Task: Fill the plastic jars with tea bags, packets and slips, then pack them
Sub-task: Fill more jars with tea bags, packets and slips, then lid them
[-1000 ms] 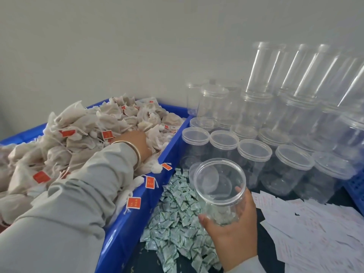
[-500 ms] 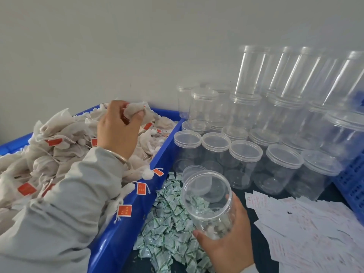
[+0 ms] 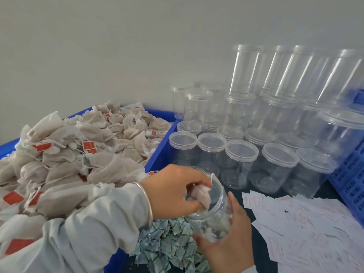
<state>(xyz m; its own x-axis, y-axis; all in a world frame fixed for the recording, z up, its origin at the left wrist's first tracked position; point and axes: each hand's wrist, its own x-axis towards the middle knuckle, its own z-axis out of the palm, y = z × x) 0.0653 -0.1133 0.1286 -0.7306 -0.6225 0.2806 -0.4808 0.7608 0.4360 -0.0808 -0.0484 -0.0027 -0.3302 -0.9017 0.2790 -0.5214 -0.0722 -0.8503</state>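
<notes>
My right hand (image 3: 230,239) grips an open clear plastic jar (image 3: 212,217), tilted toward the left, above the packets. My left hand (image 3: 173,190) pinches a whitish tea bag (image 3: 201,196) and holds it inside the jar's mouth. A heap of tea bags (image 3: 78,154) with red tags fills the blue bin (image 3: 157,154) on the left. Small green-and-white packets (image 3: 173,249) lie piled below the jar. White paper slips (image 3: 305,223) are spread at the right.
Several lidded empty clear jars (image 3: 242,160) stand in rows and stacks behind my hands, against the grey wall. A blue perforated crate (image 3: 350,178) edges the right side. A dark table surface (image 3: 258,251) shows between packets and slips.
My left hand lifted a tea bag out of the bin and carried it right and down into the jar's mouth. The jar in my right hand tilted further toward the left hand.
</notes>
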